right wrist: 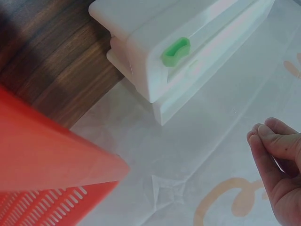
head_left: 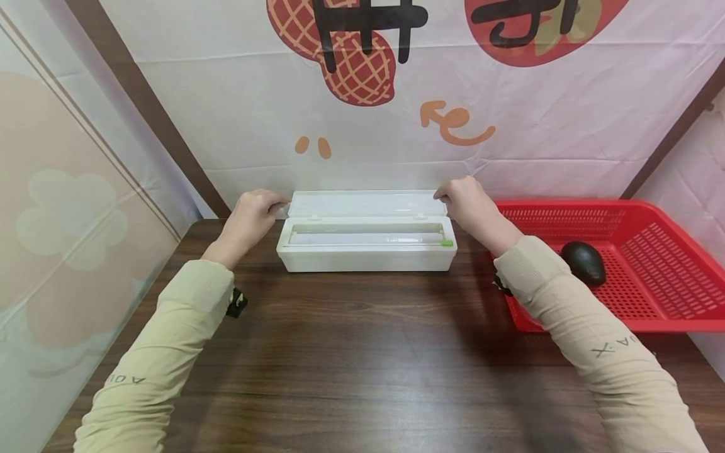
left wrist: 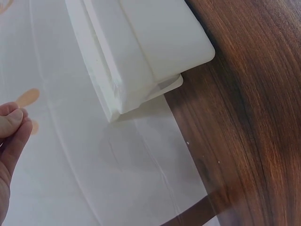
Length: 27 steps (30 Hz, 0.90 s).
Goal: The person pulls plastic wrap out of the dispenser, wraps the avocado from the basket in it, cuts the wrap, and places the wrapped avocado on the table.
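One bare left hand and one bare right hand are held out in front of the person, each with its thumb and fingertips brought together so that hardly any gap is left between them. Whether a clear film or anything else is pinched there, I cannot tell. Between them is the raised lid of a long white box; from the head the fingertips appear right beside its two ends, while both wrist views show them apart from it.

The box rests below and between the hands, its long side running from one towards the other. Inside lies a pale roll, and a green slider sits on the front edge, at the end nearer the right hand.

Behind each hand comes a pale rolled sleeve. Outward of the right hand, partly behind its forearm, stands a red basket with slotted walls, holding a dark avocado. The brown wood-grain tabletop spreads below the hands, and beyond them hangs a white cloth printed with red and orange figures.
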Motion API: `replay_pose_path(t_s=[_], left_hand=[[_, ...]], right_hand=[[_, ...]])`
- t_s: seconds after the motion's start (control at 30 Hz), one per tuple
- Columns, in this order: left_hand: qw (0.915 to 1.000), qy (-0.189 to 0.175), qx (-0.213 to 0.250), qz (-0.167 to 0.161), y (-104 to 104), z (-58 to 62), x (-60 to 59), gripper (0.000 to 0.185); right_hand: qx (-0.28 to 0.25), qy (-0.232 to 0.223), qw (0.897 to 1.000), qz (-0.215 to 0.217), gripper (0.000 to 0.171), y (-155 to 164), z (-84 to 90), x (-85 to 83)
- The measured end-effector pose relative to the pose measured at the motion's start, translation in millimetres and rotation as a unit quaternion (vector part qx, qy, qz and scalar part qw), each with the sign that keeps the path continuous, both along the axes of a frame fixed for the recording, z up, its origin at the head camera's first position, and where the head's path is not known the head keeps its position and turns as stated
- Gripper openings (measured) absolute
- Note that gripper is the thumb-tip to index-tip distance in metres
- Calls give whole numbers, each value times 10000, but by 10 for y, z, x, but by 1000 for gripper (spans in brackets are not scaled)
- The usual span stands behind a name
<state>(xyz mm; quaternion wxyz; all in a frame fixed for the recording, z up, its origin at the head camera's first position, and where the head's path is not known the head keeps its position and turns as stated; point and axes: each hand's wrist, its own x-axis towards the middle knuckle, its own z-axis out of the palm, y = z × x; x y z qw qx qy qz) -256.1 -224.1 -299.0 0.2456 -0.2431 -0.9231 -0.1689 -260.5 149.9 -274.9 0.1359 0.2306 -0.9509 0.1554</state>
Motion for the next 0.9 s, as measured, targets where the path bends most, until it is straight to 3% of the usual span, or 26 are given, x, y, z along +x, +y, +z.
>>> replay_pose_path(t_s=[0.37, 0.9], left_hand=[[9997, 163, 117, -168, -7, 20, 11, 15], [9998, 138, 121, -103, -14, 49, -12, 16]], right_hand=[[-113, 44, 9999, 21, 23, 12, 11, 8], [-165, 228, 9995, 111, 28, 31, 41, 14]])
